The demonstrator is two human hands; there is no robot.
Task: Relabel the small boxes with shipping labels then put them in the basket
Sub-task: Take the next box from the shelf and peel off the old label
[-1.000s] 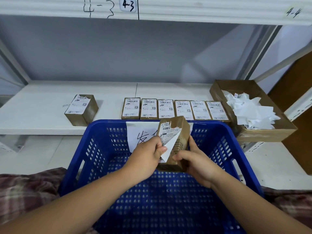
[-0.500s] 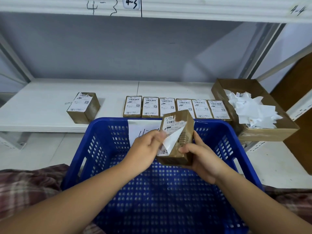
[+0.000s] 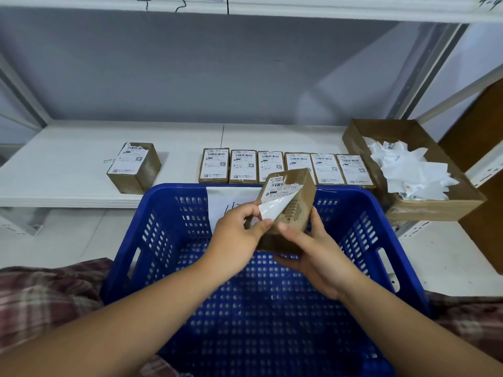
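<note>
A small brown box (image 3: 298, 205) is held tilted above the blue basket (image 3: 168, 240). My right hand (image 3: 313, 254) grips it from below and the right side. My left hand (image 3: 239, 235) pinches the lower corner of its white shipping label (image 3: 272, 209), which is peeled up and folded back; the label's upper part still sticks to the box. A row of several labelled small boxes (image 3: 283, 167) lies on the white shelf (image 3: 68, 172) behind the basket. One more labelled box (image 3: 133, 167) stands apart to the left.
An open cardboard carton (image 3: 435, 210) holding crumpled white label scraps (image 3: 408, 170) sits at the right of the shelf. A white paper sheet (image 3: 228, 202) with handwriting hangs on the basket's far wall. Plaid cloth (image 3: 40, 295) lies on both sides of the basket.
My left hand has pulled the label further down and off the box, exposing more bare cardboard. The box has tilted a little to the right.
</note>
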